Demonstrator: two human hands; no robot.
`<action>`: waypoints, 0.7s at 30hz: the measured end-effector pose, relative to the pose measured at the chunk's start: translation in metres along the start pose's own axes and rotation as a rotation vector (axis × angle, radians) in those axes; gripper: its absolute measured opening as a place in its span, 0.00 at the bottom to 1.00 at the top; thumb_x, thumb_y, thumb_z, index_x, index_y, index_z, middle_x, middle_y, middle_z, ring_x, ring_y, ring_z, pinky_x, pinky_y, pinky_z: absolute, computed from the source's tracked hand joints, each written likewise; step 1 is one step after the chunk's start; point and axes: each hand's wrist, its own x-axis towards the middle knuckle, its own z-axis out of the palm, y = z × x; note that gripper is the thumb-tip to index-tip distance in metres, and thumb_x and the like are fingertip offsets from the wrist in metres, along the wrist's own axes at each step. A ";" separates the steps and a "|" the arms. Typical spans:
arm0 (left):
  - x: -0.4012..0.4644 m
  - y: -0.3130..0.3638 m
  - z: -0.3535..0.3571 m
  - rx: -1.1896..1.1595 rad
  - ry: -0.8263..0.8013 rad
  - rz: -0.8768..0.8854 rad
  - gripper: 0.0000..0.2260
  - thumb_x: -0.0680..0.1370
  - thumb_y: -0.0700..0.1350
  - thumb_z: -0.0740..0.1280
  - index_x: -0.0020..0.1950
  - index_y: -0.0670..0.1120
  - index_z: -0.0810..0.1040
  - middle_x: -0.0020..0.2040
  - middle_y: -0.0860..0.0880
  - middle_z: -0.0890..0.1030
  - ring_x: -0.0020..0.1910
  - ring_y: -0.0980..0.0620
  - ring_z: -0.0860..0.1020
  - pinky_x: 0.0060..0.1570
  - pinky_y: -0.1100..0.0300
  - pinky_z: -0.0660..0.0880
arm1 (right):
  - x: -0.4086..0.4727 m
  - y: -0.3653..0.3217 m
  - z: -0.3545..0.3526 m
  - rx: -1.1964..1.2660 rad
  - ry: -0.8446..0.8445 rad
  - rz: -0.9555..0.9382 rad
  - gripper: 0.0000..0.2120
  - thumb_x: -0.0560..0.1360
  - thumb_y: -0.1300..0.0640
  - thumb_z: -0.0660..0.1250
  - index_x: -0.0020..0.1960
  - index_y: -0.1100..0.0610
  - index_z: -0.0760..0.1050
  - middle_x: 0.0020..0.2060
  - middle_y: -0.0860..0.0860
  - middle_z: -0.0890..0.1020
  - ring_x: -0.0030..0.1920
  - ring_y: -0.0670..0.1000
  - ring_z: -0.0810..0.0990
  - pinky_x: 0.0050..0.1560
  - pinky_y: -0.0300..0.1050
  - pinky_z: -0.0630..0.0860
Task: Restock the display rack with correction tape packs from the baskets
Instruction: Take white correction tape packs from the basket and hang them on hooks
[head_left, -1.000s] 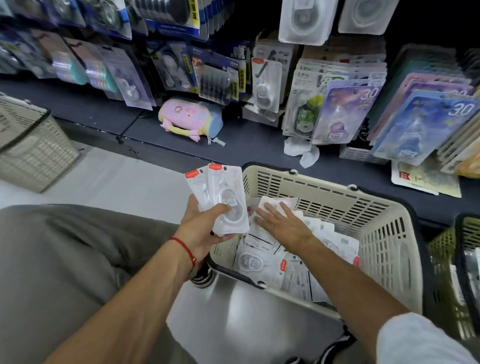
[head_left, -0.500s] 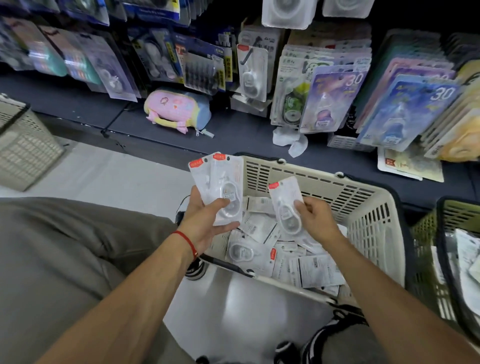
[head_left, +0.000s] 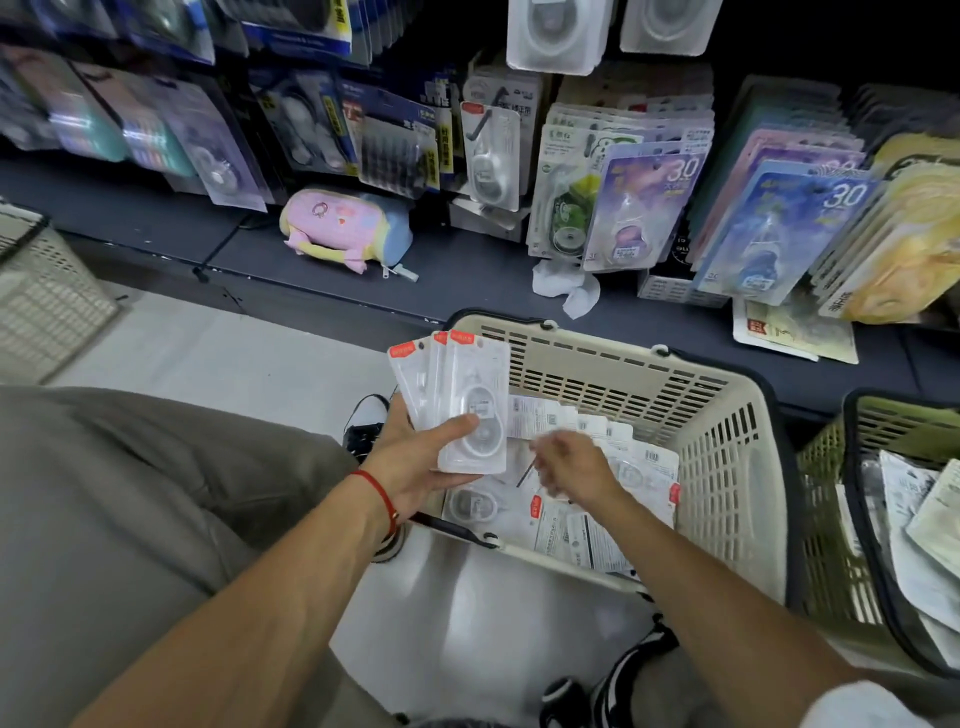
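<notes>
Head view: the beige basket (head_left: 727, 467) stands on the floor against the foot of the display rack (head_left: 467, 270), and everything else is placed from it. Over its near-left corner the left hand (head_left: 415, 462) grips a fanned stack of correction tape packs (head_left: 457, 400), thumb across the front pack, red tabs up. Over the middle of the basket the right hand (head_left: 566, 467) hovers above the loose packs (head_left: 587, 525); it is motion-blurred, so whether its fingers hold anything cannot be told.

Judging by this, the work is in its gathering stage: a few packs are collected, none of that handful is hung yet, and many lie in the basket. To the basket's right a green basket (head_left: 852, 561) holds more packaged goods, so much seems left.

Beyond the basket, matching white packs (head_left: 491, 156) hang on the rack, their hook hidden. The green basket is cut off at the frame edge, and the print on the packs is too small to read.
</notes>
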 end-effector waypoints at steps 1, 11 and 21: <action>0.000 0.002 -0.005 -0.023 -0.002 -0.003 0.31 0.73 0.37 0.80 0.70 0.56 0.73 0.61 0.50 0.85 0.57 0.42 0.86 0.47 0.35 0.84 | 0.001 0.014 0.002 -0.253 -0.054 0.046 0.09 0.82 0.53 0.69 0.57 0.57 0.82 0.48 0.53 0.84 0.43 0.54 0.83 0.48 0.52 0.83; -0.005 0.006 -0.016 0.015 -0.035 0.049 0.31 0.72 0.38 0.81 0.68 0.59 0.74 0.59 0.52 0.86 0.55 0.45 0.87 0.47 0.34 0.83 | 0.011 0.021 0.007 -0.368 -0.158 0.023 0.01 0.79 0.60 0.70 0.49 0.56 0.80 0.44 0.51 0.86 0.44 0.52 0.83 0.48 0.45 0.79; -0.002 0.009 0.004 0.164 0.044 0.107 0.30 0.72 0.39 0.81 0.66 0.59 0.73 0.62 0.49 0.82 0.59 0.43 0.84 0.44 0.39 0.85 | 0.007 -0.028 -0.058 -0.225 0.085 -0.203 0.05 0.81 0.52 0.71 0.47 0.50 0.80 0.46 0.49 0.85 0.47 0.50 0.82 0.50 0.50 0.79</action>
